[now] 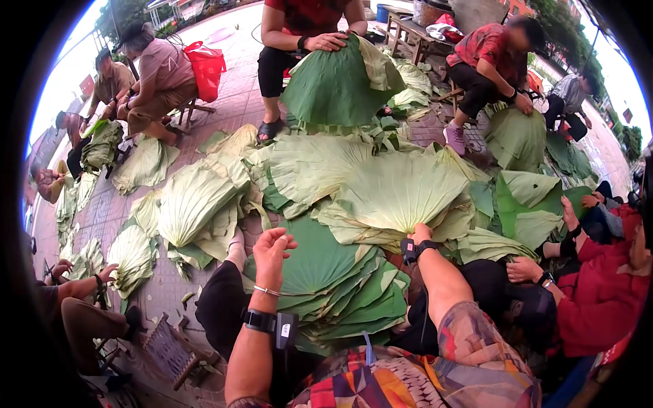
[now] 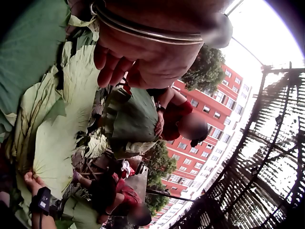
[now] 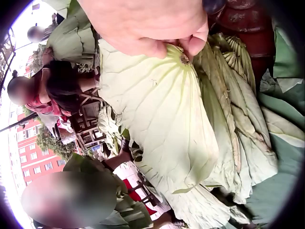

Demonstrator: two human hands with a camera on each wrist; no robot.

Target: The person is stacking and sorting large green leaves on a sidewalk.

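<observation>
My right hand (image 1: pixel 420 234) pinches a large pale green leaf (image 1: pixel 401 190) at its narrow base; the leaf fans out away from me over other pale leaves. In the right wrist view, the fingertips (image 3: pixel 178 47) grip the leaf (image 3: pixel 162 100) where its veins meet. My left hand (image 1: pixel 272 248) is raised with loosely bent fingers, holding nothing, above a stack of darker green leaves (image 1: pixel 326 272). The left wrist view shows that hand (image 2: pixel 143 57) palm and fingers in the air, apart from the leaves.
Across the pile a seated person holds a big dark green leaf bundle (image 1: pixel 343 85). Others sit at both sides with leaves. A low woven stool (image 1: pixel 173 353) stands at lower left, and more pale leaves (image 1: pixel 194 204) spread over the paving. A wooden bench (image 1: pixel 415 37) stands behind.
</observation>
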